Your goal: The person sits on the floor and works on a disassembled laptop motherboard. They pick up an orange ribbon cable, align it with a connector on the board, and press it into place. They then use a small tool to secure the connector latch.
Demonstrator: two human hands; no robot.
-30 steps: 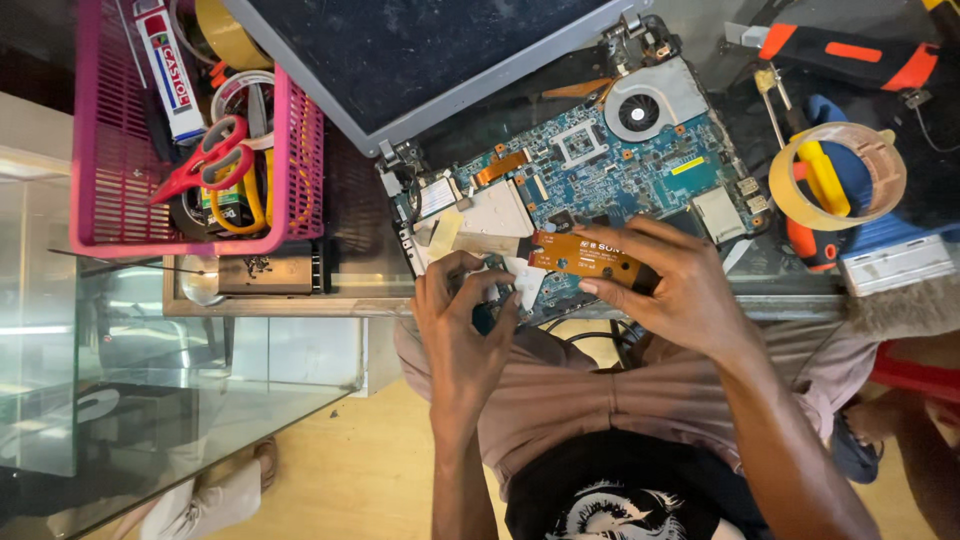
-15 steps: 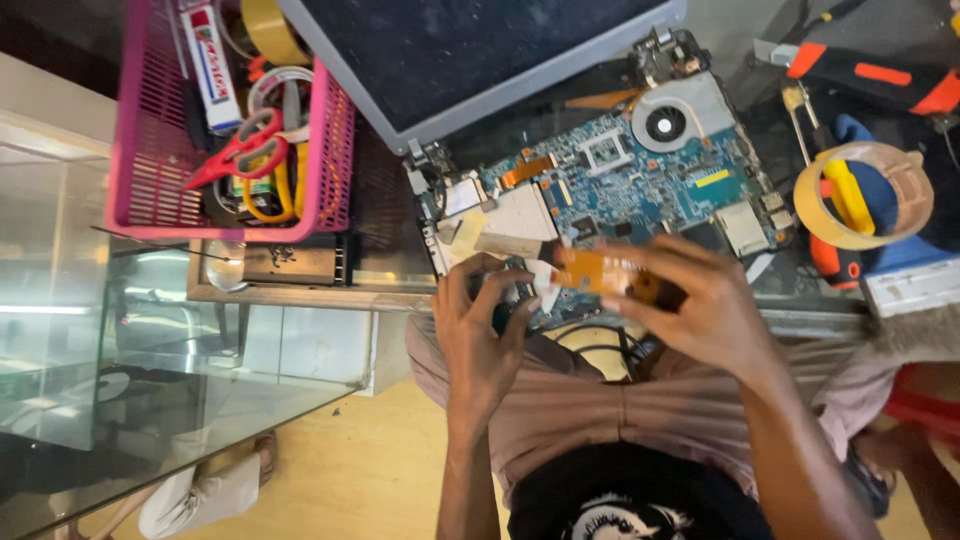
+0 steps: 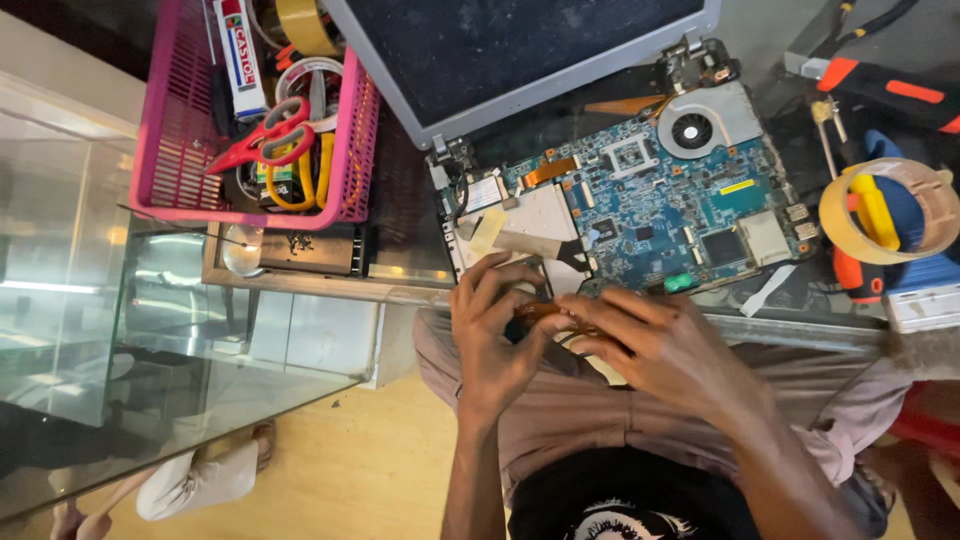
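We held a thin orange-brown flexible ribbon part between both hands at the near edge of the opened laptop's blue-green circuit board; our left hand had its fingers curled and pinched on one end of it, and our right hand had its fingertips pressed on the other end, so both sets of fingers were clamped on that strip, though something small and dark under the left fingers was too hidden to name. The strip sat just above our lap, touching both hands, just short of the board's edge. In our judgement the flat part could crease or tear if the two pinches pulled against each other, and it could slip down into our lap since nothing lay beneath it. Beyond our fingertips the grey laptop lid stood tilted open, and the round cooling fan lay far past the right fingers. Well off to the left of our left fingers, the pink plastic mesh basket held red-handled scissors, a roll of tan tape, yellow-handled tools and a small boxed tube. Out past the right fingers a wide tape roll ringed a yellow-handled tool
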